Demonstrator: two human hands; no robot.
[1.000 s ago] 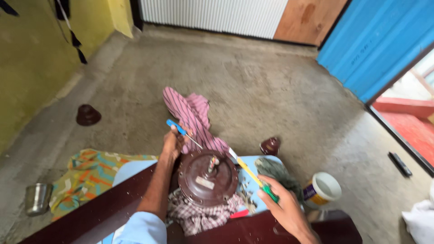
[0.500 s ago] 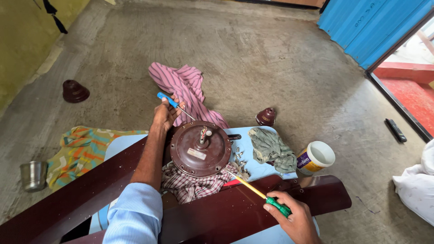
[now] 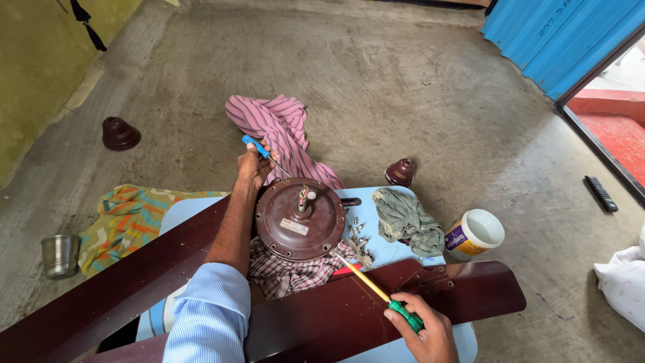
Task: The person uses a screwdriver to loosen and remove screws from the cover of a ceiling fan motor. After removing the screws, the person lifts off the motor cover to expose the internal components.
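A brown ceiling fan motor point(image 3: 300, 220) lies on a checked cloth point(image 3: 289, 274) on a light blue table point(image 3: 396, 250), with dark brown blades point(image 3: 349, 309) reaching left and right. My left hand point(image 3: 254, 165) grips a blue-handled screwdriver point(image 3: 257, 147) at the motor's far edge. My right hand point(image 3: 420, 329) holds a yellow screwdriver with a green handle point(image 3: 379, 290), its tip pointing at the motor's near right side. Several loose screws point(image 3: 359, 235) lie beside the motor.
A grey-green rag point(image 3: 408, 220) and a white plastic tub point(image 3: 474, 234) sit at the table's right. On the concrete floor are a pink striped cloth point(image 3: 279, 128), two brown fan cups point(image 3: 121, 133) point(image 3: 400, 173), a steel cup point(image 3: 59, 255), a colourful cloth point(image 3: 127, 218) and a remote point(image 3: 600, 193).
The view tilted down and closer. My right hand drew the yellow screwdriver back toward me and lower, over the right blade. My left hand stayed at the motor's far edge.
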